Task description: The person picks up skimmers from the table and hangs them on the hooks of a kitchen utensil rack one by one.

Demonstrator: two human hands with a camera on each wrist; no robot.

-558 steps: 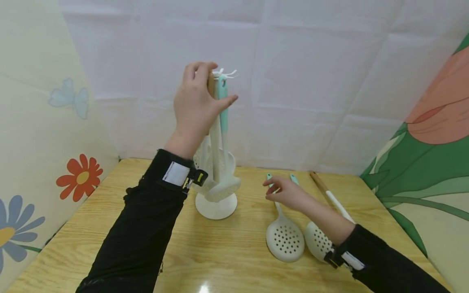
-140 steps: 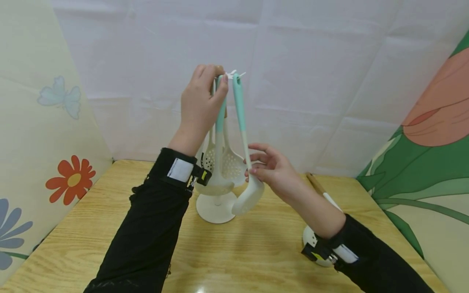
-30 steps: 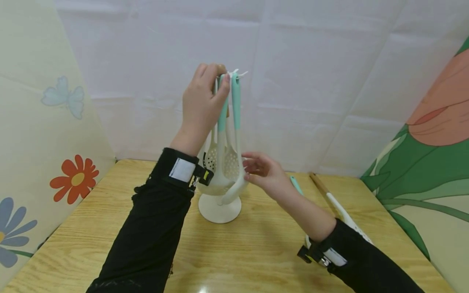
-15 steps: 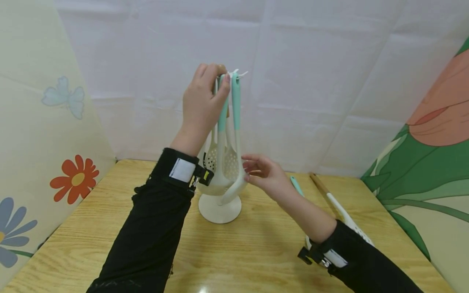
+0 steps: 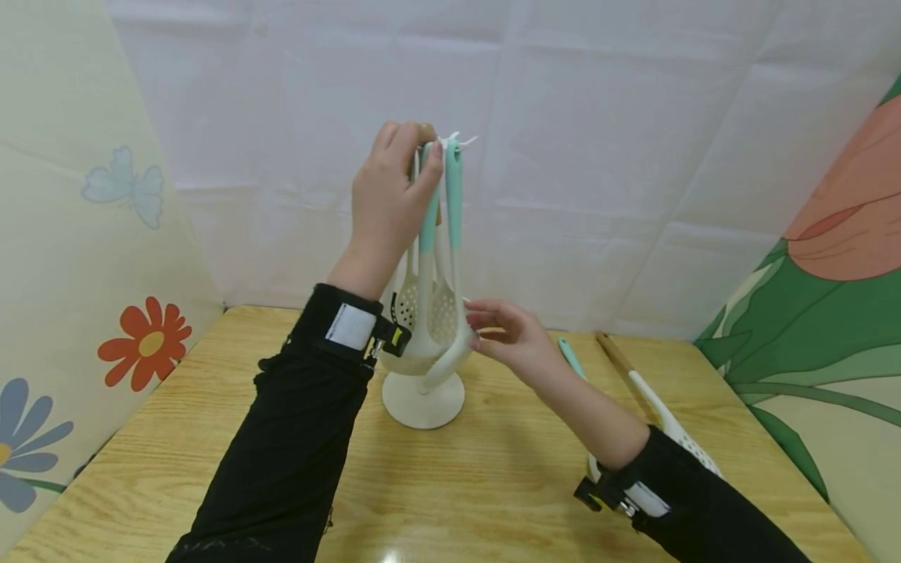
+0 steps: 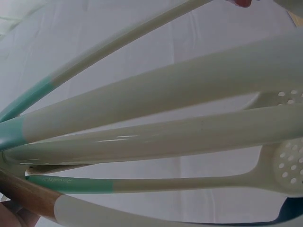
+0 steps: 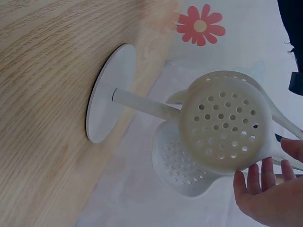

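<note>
Cream rack (image 5: 423, 400) on the wood table (image 5: 176, 438), several utensils hanging, exact count unclear. Nearest is one skimmer (image 5: 451, 258), long axis vertical, teal handle up on a hook, perforated head down. Left hand (image 5: 390, 199) pinches the handle tops. Right hand (image 5: 508, 338) has relaxed fingers touching the skimmer head. Two utensils (image 5: 637, 391) lie flat, right side, handles pointing away.

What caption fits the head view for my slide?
Left hand grips utensil handles atop the white hanging rack; right hand touches the hung slotted spoon; two utensils lie on the table.
</note>
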